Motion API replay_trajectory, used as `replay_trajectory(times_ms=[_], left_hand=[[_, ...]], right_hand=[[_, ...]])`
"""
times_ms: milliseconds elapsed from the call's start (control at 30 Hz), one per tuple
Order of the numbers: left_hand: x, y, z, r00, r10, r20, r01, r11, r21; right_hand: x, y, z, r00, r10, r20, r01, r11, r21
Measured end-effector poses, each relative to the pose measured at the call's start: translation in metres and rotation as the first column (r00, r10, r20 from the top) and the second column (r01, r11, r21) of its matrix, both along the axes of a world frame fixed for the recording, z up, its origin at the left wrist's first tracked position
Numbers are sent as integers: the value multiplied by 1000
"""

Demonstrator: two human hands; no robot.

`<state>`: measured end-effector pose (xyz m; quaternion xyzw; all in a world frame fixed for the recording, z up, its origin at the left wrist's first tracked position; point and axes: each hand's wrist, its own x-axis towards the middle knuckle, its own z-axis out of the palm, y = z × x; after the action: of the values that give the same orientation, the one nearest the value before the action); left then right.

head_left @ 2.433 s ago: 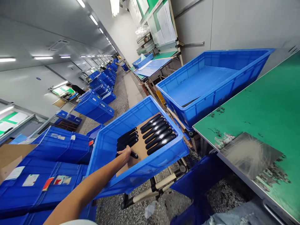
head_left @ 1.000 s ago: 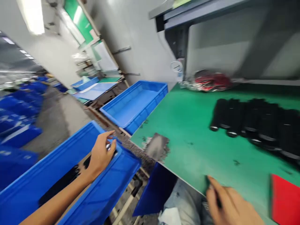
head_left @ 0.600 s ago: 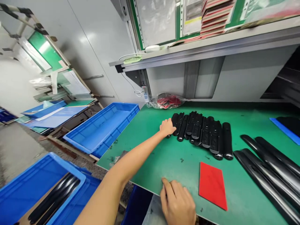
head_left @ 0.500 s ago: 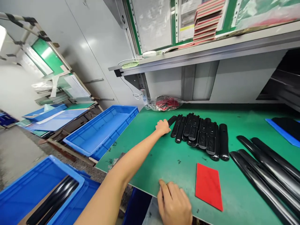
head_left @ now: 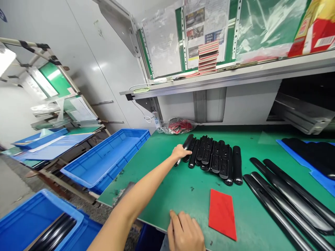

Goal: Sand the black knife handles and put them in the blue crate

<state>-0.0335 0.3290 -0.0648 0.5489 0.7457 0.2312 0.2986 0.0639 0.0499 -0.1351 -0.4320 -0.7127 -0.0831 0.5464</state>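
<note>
My left hand (head_left: 180, 153) reaches out to the left end of a row of black plastic parts. Its fingers are closed round one long black plastic piece (head_left: 187, 142), which leans at a slant beside the row. The other black plastic parts (head_left: 215, 158) lie side by side, some stacked, with moulded details on top. At the near edge of the table my right hand (head_left: 186, 233) rests with fingers loosely bent and a little apart, nothing visible in it. A red rectangular sheet (head_left: 222, 214) lies flat to its right.
Long glossy black pieces (head_left: 290, 195) lie at the right, near a blue sheet (head_left: 298, 153) bearing dark parts. A bag of red pieces (head_left: 179, 125) sits at the back under a shelf (head_left: 225, 75). Blue bins (head_left: 104, 160) stand to the left of the green table (head_left: 162, 195).
The black piece at my left hand has turned more upright and shows a shiny side. My right hand stays at the table edge. The camera view has shifted right and up.
</note>
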Motion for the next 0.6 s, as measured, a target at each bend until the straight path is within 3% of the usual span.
replay_trajectory(times_ms=[133,367,500,600], left_hand=[[-2,-7,8,999,31,35,-29,998,-55],[-54,-48,21,973,23,231,10,990,-140],[-92,-87,32,953,49,298,-32,998,-60],[-143,-141,49,948,109,299,-139,987,81]], right_hand=[[3,0,1,1000,-6,27,5,1000,11],[15,-2,2,987,42,154,-40,999,-17],[20,-4,6,979,72,189,-66,997,-36],[25,-5,9,967,87,239,-74,995,-63]])
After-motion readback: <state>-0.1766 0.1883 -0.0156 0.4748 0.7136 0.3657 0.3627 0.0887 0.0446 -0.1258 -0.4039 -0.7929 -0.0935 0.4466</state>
